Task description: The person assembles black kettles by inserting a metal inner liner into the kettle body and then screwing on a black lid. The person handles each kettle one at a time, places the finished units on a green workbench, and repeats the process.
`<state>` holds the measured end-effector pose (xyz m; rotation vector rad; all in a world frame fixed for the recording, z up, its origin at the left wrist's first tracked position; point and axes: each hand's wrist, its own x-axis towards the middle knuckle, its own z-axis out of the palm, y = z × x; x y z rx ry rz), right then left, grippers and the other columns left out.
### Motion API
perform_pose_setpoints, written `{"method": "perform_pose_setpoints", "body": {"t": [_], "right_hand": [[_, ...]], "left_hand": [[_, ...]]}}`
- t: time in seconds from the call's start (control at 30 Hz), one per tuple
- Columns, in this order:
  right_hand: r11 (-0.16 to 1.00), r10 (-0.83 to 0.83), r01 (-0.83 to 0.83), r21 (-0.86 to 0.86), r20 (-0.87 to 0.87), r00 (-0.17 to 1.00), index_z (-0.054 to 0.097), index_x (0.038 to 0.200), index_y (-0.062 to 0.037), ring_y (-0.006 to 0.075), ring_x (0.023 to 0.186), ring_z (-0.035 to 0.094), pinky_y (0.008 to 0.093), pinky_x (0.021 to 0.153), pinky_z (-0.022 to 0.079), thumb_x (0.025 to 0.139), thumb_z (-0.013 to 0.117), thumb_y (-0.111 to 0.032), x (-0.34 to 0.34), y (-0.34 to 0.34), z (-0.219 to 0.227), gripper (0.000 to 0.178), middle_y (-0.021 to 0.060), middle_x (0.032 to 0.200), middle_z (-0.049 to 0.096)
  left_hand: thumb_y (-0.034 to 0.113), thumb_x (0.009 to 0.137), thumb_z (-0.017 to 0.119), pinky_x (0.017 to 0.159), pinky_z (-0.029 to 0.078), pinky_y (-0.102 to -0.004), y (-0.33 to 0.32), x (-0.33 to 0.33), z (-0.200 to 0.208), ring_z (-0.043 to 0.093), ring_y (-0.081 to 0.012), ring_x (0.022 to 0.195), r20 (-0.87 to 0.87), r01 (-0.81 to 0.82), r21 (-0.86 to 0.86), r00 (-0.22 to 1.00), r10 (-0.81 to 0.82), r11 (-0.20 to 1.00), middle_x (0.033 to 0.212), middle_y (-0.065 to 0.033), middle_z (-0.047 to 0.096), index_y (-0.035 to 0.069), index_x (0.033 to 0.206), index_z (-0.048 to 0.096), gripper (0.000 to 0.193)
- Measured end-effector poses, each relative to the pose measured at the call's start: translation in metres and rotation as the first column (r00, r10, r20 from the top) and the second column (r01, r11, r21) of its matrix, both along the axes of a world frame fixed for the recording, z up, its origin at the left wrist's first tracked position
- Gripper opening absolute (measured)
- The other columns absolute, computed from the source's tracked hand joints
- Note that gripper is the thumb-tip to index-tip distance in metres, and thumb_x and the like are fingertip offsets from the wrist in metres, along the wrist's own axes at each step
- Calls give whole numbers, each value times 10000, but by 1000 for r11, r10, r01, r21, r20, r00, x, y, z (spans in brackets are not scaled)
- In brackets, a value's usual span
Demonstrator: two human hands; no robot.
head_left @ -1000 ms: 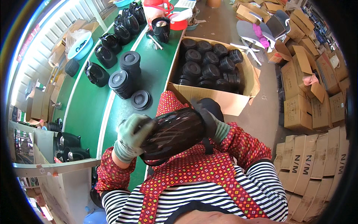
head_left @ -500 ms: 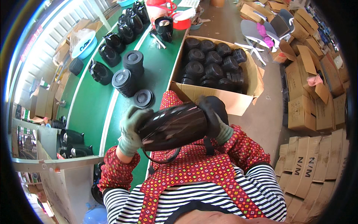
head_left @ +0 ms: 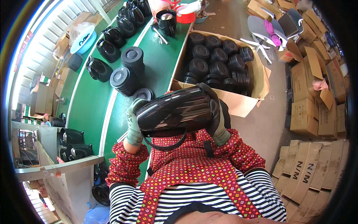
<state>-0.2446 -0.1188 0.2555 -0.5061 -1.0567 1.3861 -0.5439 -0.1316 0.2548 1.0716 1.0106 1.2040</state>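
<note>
A glossy black kettle body lies sideways in front of my chest, its looped handle hanging toward me. Around its left end is my left hand in a pale green-grey glove, closed on it. My right hand, in a glove with a dark palm coating, grips the other end. Just beyond the kettle, a black round disc lies on the green table, partly hidden by it. Two stacks of similar black discs stand behind that.
Similar black kettle bodies line the table's left side. An open carton of black round parts stands right of the table. Further right are cardboard boxes and a grey chair. A blue basin sits at far left.
The kettle body has been raised slightly and turned, so its handle loop shows more fully. Both hands keep hold of it. The whole view has shifted a little.
</note>
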Motion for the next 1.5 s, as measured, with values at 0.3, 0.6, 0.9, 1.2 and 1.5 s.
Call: {"method": "perform_pose_setpoints", "body": {"t": [0.3,0.6,0.9,1.2,1.5], "right_hand": [[827,152,-235,-511,-198,968,405,1560,-28,249,1349,565,389,1168,445,1142,349,-330,7,18,-63,519,144,1509,546],[993,65,-20,-115,402,913,315,1615,10,242,1449,454,371,1227,350,1159,351,-345,8,28,-23,579,157,1614,416],[567,469,-425,-706,-147,871,621,1382,-13,203,1146,689,353,1062,529,1091,544,-439,26,41,31,522,125,1269,715],[938,254,-16,-347,655,711,760,1143,41,56,852,612,254,786,542,996,747,-297,39,89,-41,369,-5,980,741],[983,6,-141,121,736,677,767,1079,46,283,999,742,368,919,556,949,720,-120,34,50,-54,215,165,1069,777]], "left_hand": [[140,814,720,793,546,-442,25,24,16,709,-396,881,-777,-28,390,527,345,920,921,-215,702,52,997,749,205],[243,901,694,803,564,-436,40,-10,-28,745,-342,871,-763,-18,-35,646,-15,999,910,-219,752,3,1018,747,273],[216,657,885,769,561,-393,-7,29,56,685,-340,871,-622,143,612,694,362,777,989,-152,686,13,1071,727,487],[166,771,730,992,540,-489,-55,93,-16,612,-371,1195,-757,573,652,524,390,496,1389,-192,580,109,1351,678,585],[199,684,895,1183,394,-511,-52,-10,-50,477,-478,1394,-801,300,423,566,197,855,1536,-277,461,34,1530,426,981]]}}
